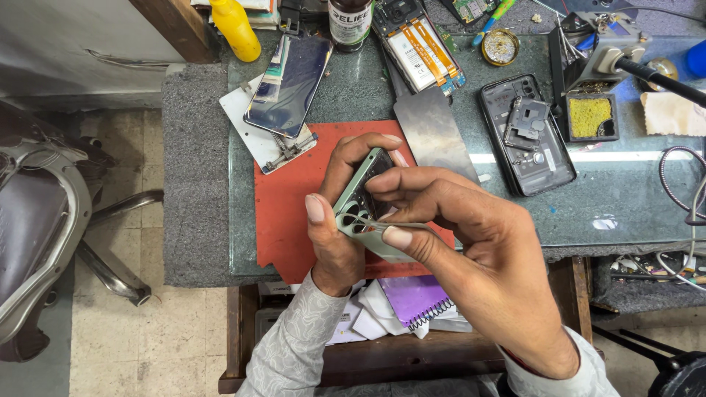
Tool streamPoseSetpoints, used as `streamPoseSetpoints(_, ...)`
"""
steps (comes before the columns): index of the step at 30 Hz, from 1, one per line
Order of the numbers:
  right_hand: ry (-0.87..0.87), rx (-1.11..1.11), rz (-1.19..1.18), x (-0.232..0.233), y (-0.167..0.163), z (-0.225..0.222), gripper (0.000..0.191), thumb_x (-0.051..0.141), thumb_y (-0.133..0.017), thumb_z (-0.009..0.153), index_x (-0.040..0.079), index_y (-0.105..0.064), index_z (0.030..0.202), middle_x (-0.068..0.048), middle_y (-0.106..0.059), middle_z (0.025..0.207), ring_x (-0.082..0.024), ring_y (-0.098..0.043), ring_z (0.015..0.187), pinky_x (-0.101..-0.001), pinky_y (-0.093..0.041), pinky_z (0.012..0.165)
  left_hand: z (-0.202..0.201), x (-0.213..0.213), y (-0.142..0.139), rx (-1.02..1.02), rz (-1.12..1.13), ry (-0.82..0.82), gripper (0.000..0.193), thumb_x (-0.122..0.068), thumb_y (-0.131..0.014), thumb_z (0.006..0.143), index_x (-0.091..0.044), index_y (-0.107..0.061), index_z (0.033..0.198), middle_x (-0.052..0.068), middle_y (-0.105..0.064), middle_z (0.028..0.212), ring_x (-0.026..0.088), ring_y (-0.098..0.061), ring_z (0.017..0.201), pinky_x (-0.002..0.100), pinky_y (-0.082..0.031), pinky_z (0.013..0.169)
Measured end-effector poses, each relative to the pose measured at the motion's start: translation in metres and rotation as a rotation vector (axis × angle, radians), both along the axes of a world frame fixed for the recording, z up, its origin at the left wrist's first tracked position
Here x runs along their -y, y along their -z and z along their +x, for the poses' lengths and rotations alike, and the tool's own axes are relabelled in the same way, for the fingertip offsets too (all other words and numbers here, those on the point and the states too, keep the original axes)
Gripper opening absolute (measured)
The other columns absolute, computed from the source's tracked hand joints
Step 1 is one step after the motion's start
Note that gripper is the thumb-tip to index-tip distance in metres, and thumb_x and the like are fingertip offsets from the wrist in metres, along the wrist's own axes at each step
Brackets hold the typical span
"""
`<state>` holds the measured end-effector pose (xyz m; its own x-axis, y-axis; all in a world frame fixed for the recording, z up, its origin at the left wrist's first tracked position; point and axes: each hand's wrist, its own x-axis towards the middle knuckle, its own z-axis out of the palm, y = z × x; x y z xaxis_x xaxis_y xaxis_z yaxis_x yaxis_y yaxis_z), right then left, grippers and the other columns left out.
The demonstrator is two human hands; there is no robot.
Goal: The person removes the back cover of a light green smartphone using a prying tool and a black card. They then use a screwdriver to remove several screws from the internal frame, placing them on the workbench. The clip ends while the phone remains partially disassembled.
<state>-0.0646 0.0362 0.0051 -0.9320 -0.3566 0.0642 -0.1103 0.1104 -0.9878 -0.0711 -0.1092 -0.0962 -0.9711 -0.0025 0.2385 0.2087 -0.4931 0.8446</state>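
A yellow bottle point(234, 28) is standing at eleven o'clock. At centre, the left hand point(340, 220) is gripping a green phone back point(362, 206) over the red mat point(290, 213); the right hand point(456, 220) is pinching thin tweezers point(390, 226) against it. An opened phone point(526, 136) is lying at two o'clock.

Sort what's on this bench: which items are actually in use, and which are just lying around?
In use:
- pale green phone back cover with camera holes, gripped by the left hand
- thin metal tweezers, pinched in the right hand

Lying about:
- yellow plastic bottle
- dark phone screen panel
- opened black phone frame
- purple spiral notebook
- red rubber mat
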Motion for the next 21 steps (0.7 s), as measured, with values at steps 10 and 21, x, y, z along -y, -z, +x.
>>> streamPoseSetpoints(10,0.007,0.036,-0.008,0.002,-0.006,0.007,0.004,0.0,-0.071,0.089,-0.003,-0.072,0.091,-0.016,-0.072,0.132,-0.018,-0.068,0.121,-0.0318,-0.054,0.104,0.002,0.004,-0.007,0.018,0.001,0.008,0.101,-0.088,-0.033,0.095,0.002,-0.049,0.137,0.012,-0.053,0.115,0.019,-0.055,0.101,0.035,-0.051,0.097)
streamPoseSetpoints(21,-0.131,0.195,-0.185,-0.002,-0.036,0.027,0.007,0.001,-0.064,0.096,-0.002,-0.064,0.09,-0.026,-0.071,0.135,-0.024,-0.05,0.145,-0.0382,-0.048,0.11,0.005,0.005,-0.013,0.035,0.17,0.002,0.097,-0.082,-0.03,0.101,0.006,-0.051,0.137,0.013,-0.057,0.11,0.021,-0.057,0.1,0.037,-0.052,0.097)
